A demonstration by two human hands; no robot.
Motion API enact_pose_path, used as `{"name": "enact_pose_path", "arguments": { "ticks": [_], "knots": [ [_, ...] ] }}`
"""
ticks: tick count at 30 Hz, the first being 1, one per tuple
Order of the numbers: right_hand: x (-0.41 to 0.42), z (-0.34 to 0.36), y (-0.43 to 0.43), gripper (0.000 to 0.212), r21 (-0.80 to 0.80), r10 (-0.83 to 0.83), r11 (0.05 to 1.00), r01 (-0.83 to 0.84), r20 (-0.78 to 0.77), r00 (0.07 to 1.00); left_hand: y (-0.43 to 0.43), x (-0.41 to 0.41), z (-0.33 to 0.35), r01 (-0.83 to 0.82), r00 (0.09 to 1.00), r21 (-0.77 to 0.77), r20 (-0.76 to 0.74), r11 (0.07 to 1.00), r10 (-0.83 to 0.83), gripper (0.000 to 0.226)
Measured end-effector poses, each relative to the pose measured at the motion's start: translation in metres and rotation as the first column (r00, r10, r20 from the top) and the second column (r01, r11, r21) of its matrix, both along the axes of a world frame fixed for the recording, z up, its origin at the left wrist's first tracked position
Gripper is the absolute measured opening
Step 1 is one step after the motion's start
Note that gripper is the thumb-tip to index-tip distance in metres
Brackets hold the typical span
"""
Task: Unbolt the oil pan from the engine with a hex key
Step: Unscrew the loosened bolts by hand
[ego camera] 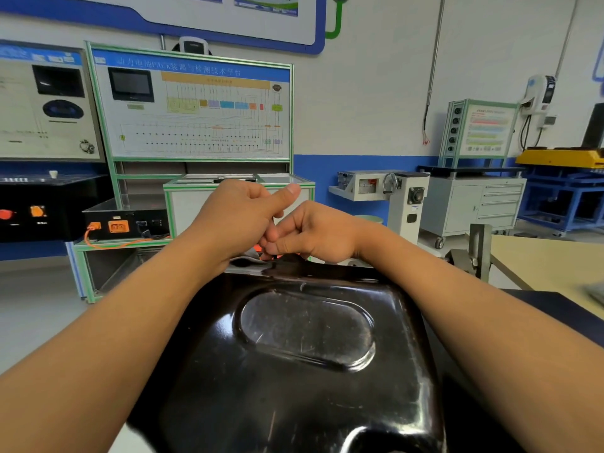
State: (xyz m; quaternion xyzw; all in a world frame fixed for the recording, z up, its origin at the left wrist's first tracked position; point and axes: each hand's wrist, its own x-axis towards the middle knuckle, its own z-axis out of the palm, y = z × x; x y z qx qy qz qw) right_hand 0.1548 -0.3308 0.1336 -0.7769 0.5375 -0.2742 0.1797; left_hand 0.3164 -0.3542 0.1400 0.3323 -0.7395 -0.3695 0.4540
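The left hand (238,217) and right hand (315,233) curl together just above the oil pan (294,354) at its far rim, the right hand nearer it; I cannot tell what they grip.

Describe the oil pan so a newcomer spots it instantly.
From the green-framed training board, look straight down. The oil pan is the glossy black shell filling the lower foreground. Only it bears an oval stamped panel.

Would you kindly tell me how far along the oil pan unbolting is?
Done: no freed bolts are visible. In hand: the left hand and right hand meet, fingers curled, at the far flange of the oil pan; whatever they grip is hidden. Left: the pan sits seated, so lifting it off remains.
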Motion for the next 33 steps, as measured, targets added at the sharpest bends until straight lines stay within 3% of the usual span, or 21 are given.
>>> {"name": "enact_pose_path", "arguments": {
  "ticks": [10,17,22,28,33],
  "knots": [
    [0.000,0.001,0.002,0.021,0.014,-0.018,1.000,0.018,0.015,1.000,-0.002,0.000,0.001,-0.010,1.000,0.017,-0.006,1.000,0.010,0.039],
    [0.000,0.000,0.000,0.023,0.002,-0.004,1.000,0.004,-0.005,1.000,0.001,-0.001,-0.001,-0.032,0.999,-0.056,0.016,0.998,0.033,0.047],
    [-0.001,-0.001,-0.001,0.020,0.004,-0.005,1.000,0.005,0.007,1.000,-0.001,0.001,0.003,-0.082,0.996,0.044,-0.020,0.996,0.083,0.038],
    [-0.001,-0.001,-0.001,0.025,0.010,-0.003,1.000,0.003,0.042,0.999,0.003,0.011,0.009,0.264,0.954,0.363,-0.237,0.894,-0.185,0.034],
    [-0.001,0.000,0.001,0.015,-0.013,-0.014,1.000,0.014,0.053,0.998,0.006,0.013,0.010,0.389,0.919,0.363,-0.220,0.846,-0.328,0.029]
  ]
}}
